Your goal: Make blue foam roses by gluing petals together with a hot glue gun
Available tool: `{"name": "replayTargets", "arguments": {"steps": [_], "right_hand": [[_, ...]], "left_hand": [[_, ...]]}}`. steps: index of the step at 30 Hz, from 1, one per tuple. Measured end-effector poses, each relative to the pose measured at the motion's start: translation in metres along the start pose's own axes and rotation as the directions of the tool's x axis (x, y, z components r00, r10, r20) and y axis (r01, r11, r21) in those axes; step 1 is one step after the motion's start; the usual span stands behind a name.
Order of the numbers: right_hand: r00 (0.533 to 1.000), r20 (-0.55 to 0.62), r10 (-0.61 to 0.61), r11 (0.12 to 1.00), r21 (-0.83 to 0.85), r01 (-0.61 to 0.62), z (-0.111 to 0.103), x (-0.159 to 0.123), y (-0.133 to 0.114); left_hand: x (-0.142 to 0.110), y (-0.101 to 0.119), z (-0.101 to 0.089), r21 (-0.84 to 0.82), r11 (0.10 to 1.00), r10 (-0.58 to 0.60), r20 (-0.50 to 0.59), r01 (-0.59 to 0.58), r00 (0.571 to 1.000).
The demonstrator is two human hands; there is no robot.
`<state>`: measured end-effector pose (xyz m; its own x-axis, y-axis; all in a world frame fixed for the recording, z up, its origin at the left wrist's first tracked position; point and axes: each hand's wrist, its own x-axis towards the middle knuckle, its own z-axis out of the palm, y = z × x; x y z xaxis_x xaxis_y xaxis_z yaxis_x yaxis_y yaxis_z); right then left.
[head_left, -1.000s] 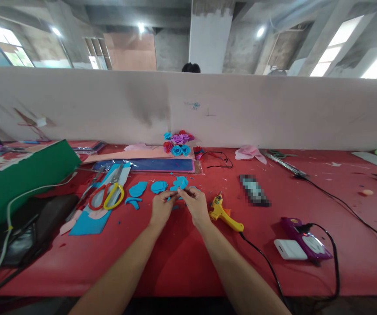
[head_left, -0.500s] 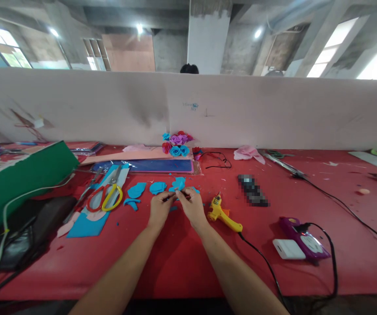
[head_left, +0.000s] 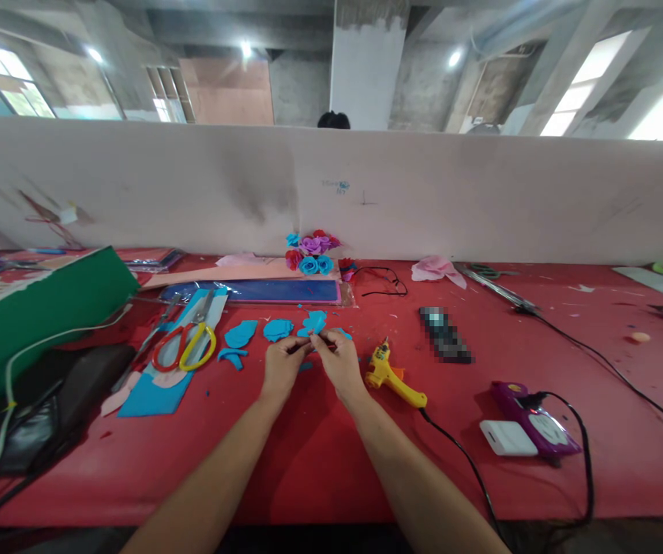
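So a small blue foam piece [head_left: 310, 345] is pinched between both hands, just above the red tabletop [head_left: 308, 454]. The left hand [head_left: 281, 368] is closed on its left end with thumb and fingertips, and the right hand [head_left: 340, 364] is closed on the right end, so the two grips are touching right at the piece. Just beyond the grips, more blue foam petals [head_left: 278, 329] are laid out flat in a loose row. Further out to the left of the left hand, scissors [head_left: 186, 344] with red and yellow handles are rested on a blue sheet. Just right of the right hand, a yellow glue gun [head_left: 392, 374] is lying on its side, cord trailing off. Well past the grips, a bunch of finished foam roses [head_left: 311, 252] is set against the partition
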<state>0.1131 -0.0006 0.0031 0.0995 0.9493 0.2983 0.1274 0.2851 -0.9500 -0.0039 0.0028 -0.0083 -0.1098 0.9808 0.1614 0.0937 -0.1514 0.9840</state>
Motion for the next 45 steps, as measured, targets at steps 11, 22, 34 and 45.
{"name": "replayTargets", "arguments": {"steps": [11, 22, 34, 45], "right_hand": [[1.0, -0.014, -0.028, 0.998, -0.056, 0.028, -0.001, 0.002, 0.001], [0.999, -0.034, 0.023, 0.994, -0.106, -0.027, -0.002, 0.001, 0.0], [0.998, -0.061, 0.012, 0.998, -0.064, -0.016, -0.001, 0.002, 0.006], [0.999, -0.035, -0.019, 0.997, -0.081, 0.016, -0.001, 0.002, 0.004]], "left_hand": [[-0.004, 0.007, 0.002, -0.041, 0.998, -0.054, 0.041, 0.055, 0.998], [-0.004, 0.01, 0.003, -0.045, 0.999, -0.025, 0.027, 0.026, 0.999], [-0.005, 0.011, 0.004, -0.054, 0.998, -0.034, 0.056, 0.037, 0.998], [-0.003, 0.008, 0.003, -0.049, 0.998, -0.023, 0.12, 0.029, 0.992]]}}
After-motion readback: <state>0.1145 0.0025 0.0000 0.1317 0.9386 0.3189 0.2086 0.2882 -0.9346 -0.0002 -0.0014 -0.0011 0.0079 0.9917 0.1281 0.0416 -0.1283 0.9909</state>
